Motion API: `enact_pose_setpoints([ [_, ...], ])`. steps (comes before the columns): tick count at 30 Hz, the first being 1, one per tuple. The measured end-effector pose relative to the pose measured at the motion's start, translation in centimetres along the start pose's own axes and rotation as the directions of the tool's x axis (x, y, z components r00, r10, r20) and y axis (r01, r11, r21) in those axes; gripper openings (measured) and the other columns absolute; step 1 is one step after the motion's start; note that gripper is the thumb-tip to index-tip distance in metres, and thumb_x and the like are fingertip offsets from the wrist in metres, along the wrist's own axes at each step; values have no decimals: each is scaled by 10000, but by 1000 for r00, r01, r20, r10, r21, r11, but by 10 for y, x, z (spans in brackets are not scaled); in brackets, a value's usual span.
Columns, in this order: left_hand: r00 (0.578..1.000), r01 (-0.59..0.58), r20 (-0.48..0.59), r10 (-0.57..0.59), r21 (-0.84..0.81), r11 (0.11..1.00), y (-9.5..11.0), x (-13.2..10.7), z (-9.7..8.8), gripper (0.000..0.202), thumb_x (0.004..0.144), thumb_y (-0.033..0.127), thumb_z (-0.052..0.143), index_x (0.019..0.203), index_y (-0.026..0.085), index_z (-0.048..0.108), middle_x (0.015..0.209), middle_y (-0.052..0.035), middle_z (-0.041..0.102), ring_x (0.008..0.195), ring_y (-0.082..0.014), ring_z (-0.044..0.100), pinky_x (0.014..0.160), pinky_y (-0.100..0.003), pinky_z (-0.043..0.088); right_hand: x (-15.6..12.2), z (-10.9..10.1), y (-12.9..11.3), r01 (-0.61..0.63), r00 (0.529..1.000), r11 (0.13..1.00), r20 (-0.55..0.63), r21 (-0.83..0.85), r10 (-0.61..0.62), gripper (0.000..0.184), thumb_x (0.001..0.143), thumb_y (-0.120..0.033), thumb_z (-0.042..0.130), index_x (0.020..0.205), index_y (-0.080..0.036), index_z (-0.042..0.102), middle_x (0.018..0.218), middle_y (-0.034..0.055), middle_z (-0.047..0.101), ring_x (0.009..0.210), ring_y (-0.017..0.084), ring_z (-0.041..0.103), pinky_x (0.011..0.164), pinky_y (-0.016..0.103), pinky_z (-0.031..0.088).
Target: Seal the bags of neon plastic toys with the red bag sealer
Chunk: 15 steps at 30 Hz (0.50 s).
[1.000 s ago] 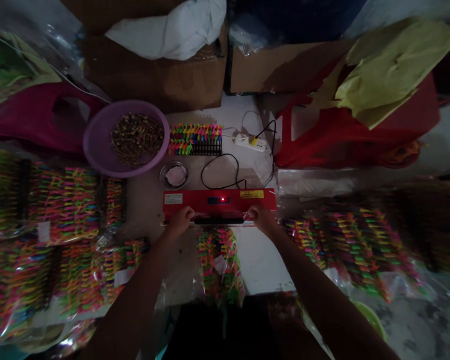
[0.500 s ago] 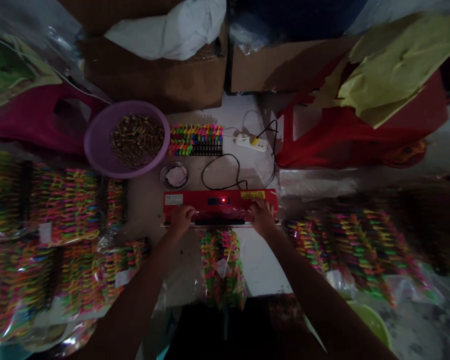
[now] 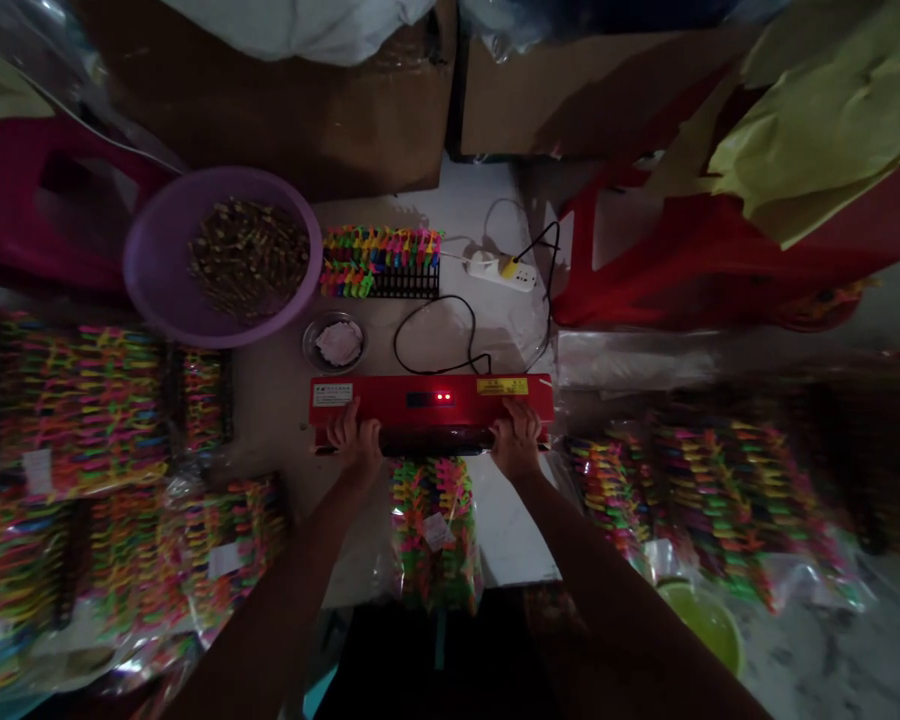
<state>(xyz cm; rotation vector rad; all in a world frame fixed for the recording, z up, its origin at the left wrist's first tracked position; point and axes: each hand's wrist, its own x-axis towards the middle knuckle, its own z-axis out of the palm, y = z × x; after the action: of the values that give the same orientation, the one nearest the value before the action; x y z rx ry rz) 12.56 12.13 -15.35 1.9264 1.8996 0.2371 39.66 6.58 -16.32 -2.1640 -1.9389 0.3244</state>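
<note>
A red heat sealer [image 3: 427, 398] lies across the white floor in front of me, two small red lights lit on its top. My left hand [image 3: 354, 440] presses down on the left end of its bar, fingers lying flat. My right hand [image 3: 517, 440] presses the right end the same way. A clear bag of bright multicoloured clips [image 3: 433, 530] lies between my forearms, its upper edge tucked under the sealer's bar.
A purple basin [image 3: 150, 280] of dark small pieces sits at the left, with a small glass dish [image 3: 335, 343], a black rack of coloured clips [image 3: 381, 263] and a white power strip [image 3: 501, 270] behind the sealer. Packed clip bags [image 3: 82, 400] [image 3: 705, 490] lie on both sides. Cardboard boxes [image 3: 292, 110], red stool [image 3: 690, 260].
Both hands moved up onto the sealer's bar and pushed it down. A second red light is lit. The view has tilted downward a little.
</note>
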Motion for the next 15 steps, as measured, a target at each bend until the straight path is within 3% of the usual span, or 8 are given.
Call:
enact_pose_setpoints([
  [9, 990, -70, -118, 80, 90, 994, -8, -4, 16, 164, 879, 277, 447, 900, 202, 592, 1291, -119, 512, 1291, -255, 345, 1097, -544, 155, -3, 7, 4, 4, 1000, 1000, 22, 4, -4, 162, 855, -197, 414, 831, -197, 574, 1238, 107, 517, 1251, 245, 352, 1038, 479, 257],
  [15, 999, -28, -40, 29, 21, 999, -11, -4, 17, 248, 879, 262, 440, 1073, 218, 590, 1323, -130, 482, 1313, -267, 304, 1107, -567, 100, -4, 8, 4, 44, 999, 999, -19, -13, -44, 133, 856, -196, 431, 831, -193, 561, 1218, 111, 535, 1249, 239, 354, 1039, 458, 262],
])
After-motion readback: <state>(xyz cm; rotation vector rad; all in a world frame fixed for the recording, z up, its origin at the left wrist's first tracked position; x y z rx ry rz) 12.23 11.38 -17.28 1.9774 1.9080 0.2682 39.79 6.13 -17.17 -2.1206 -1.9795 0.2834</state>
